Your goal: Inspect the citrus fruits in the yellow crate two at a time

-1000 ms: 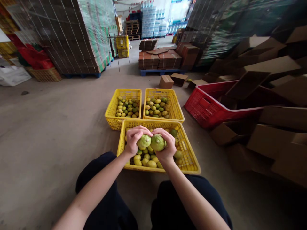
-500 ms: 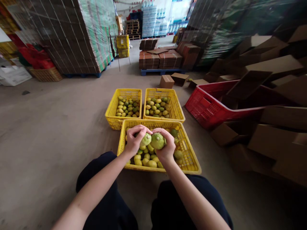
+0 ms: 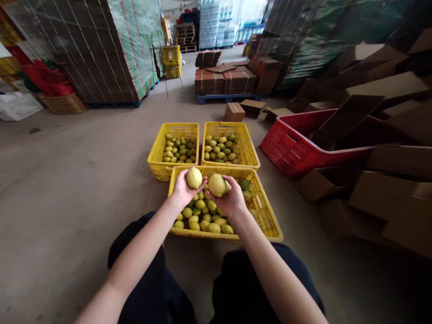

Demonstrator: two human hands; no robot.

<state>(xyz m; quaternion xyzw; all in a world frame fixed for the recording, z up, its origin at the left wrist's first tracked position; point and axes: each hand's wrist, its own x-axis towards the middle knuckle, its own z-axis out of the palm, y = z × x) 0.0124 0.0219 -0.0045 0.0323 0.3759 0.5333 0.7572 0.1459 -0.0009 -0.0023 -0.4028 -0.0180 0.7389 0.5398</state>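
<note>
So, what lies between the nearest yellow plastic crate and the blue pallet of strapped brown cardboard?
Head view shows two yellow plastic crates of green-yellow fruit, then brown cardboard boxes.

grey floor (image 3: 84, 180), pale far wall (image 3: 173, 6)

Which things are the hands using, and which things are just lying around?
Part of the work, by the look of it:
left hand, holding a pale yellow fruit
right hand, holding a greenish-yellow fruit
near yellow crate, under the hands
probably the two back yellow crates

Seemingly just around:
red crate
small cardboard box
blue pallet
</note>
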